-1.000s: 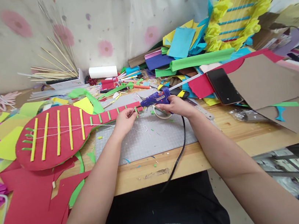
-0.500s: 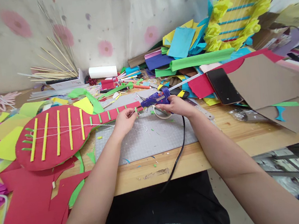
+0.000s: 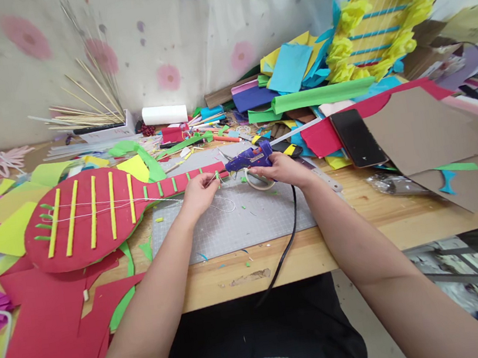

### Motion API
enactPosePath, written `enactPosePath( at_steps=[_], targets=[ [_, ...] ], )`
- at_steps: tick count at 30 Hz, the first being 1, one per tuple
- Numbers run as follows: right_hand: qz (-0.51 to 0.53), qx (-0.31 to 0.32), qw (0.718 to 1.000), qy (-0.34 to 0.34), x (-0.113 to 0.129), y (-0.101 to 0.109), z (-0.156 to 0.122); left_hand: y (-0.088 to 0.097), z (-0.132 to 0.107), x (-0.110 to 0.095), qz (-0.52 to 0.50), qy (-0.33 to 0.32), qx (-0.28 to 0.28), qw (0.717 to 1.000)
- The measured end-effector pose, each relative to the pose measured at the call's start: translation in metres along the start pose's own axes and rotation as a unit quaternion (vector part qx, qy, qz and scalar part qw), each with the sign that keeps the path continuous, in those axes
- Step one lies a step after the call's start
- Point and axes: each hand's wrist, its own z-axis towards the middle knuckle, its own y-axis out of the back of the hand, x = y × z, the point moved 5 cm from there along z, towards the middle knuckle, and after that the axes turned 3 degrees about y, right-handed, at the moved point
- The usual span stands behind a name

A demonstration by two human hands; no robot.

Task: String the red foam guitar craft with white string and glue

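A red craft lute [image 3: 80, 225] lies flat, its round body to the left and its narrow neck pointing right. Yellow strips cross the body, and short green strips cross the neck. White string [image 3: 104, 203] runs along it, with a loose loop below the neck. At the neck's right end, my left hand [image 3: 200, 194] pinches the string with fingertips closed. My right hand [image 3: 284, 170] is wrapped round a blue glue gun [image 3: 248, 158]. Its nozzle points left, close to my left fingertips; whether it touches the neck I cannot tell.
Under the neck lies a grey cutting mat [image 3: 245, 225]. A black cord [image 3: 290, 240] hangs from the glue gun over the table edge. Scissors [image 3: 260, 183] lie beneath it. A phone [image 3: 357, 139] and cardboard [image 3: 421, 147] are at right, red paper [image 3: 42, 331] at left.
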Motion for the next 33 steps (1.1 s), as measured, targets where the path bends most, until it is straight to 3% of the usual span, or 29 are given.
enactPosePath(
  at_steps=[21,33],
  targets=[
    [-0.009,0.007,1.000,-0.012,-0.0046,-0.0032,0.0017,-0.0003,-0.0026,-0.0016,-0.017,0.038,-0.021,0.999],
    [0.001,0.003,1.000,0.002,-0.0019,-0.0010,0.0015,-0.0009,-0.0021,-0.0009,-0.008,0.029,-0.010,1.000]
  ],
)
